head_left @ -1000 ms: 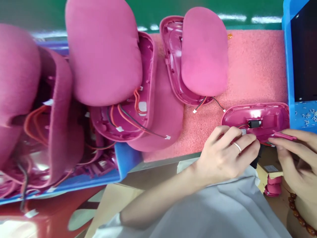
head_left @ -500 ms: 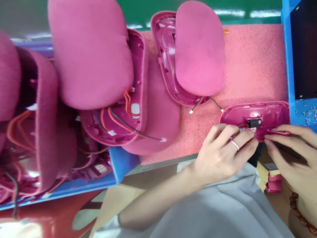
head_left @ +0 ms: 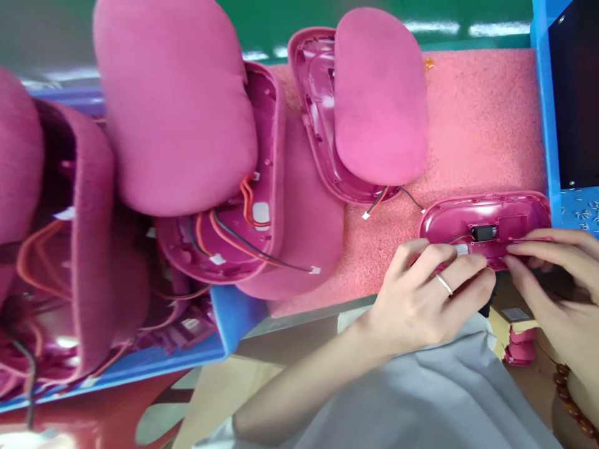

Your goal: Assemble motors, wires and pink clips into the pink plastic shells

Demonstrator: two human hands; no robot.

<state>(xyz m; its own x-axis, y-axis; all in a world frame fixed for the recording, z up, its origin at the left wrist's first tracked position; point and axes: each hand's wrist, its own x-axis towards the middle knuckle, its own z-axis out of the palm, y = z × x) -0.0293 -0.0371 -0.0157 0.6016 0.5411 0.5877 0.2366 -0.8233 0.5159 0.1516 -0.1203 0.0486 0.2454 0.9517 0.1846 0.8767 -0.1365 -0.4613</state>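
A small magenta plastic shell [head_left: 444, 218] lies open side up at the right of the mat, with a black cylindrical part that looks like a small motor [head_left: 483, 233] inside. The curled fingers of my left hand [head_left: 428, 290], which wears a ring, grip the shell's near left edge; their tips are hidden. At the shell's right end, my right hand [head_left: 556, 268] pinches a thin pink plastic strip [head_left: 531, 239] between thumb and fingers, over the inside of the shell. Much of the strip is covered by the fingers. Beside my left fingers a small white piece [head_left: 462, 249] shows in the shell.
On the pink mat [head_left: 482, 125] rests another open shell [head_left: 322, 143] with a fabric-covered pad [head_left: 381, 100] and wires. Larger padded shells [head_left: 175, 106] with loose wires crowd the left, over a blue bin [head_left: 238, 318]. A blue tray [head_left: 578, 209] at right holds small screws.
The strip in my right hand has tipped and now lies flatter and closer to the shell. My left hand keeps its grip. The whole view has shifted slightly.
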